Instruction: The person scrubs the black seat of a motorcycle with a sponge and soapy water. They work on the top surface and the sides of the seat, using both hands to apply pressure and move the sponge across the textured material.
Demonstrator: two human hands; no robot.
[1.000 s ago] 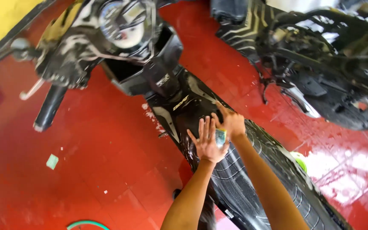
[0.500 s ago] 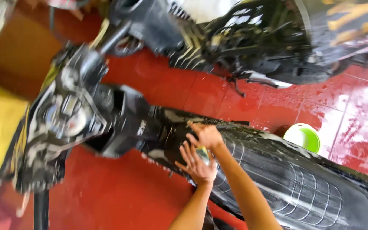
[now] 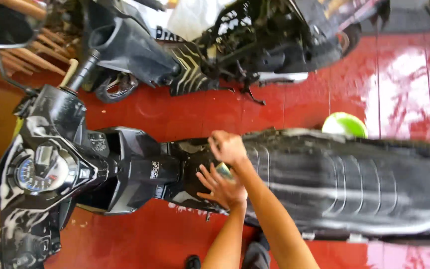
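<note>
scooter seat point(image 3: 354, 184): front soaped, rear streaky, unrinsed; your right hand point(image 3: 228, 148) grips a sponge point(image 3: 223, 171); left hand point(image 3: 221, 188) flat, fingers spread wide.

Seat point(image 3: 354, 184): black ribbed vinyl under your hands, wet sheen with pale soapy streaks.
Sponge point(image 3: 223, 171): small pale-green piece between your left hand point(image 3: 222, 187) and right hand point(image 3: 229, 148); soft-looking, mostly hidden.
Scooter body panels point(image 3: 140, 169): black plastic before you, glossy, smooth, with foam smears.
Instrument cluster point(image 3: 38, 169): clear glossy plastic lens over the dials.
Handlebar grip point(image 3: 83, 69): matt black rubber with a tan end.
Floor point(image 3: 324, 99): your red floor is smooth, wet and highly reflective.
Bowl point(image 3: 345, 124): bright green plastic, glossy.
Second motorcycle point(image 3: 255, 45): black plastic and dull, grimy metal parts.
</note>
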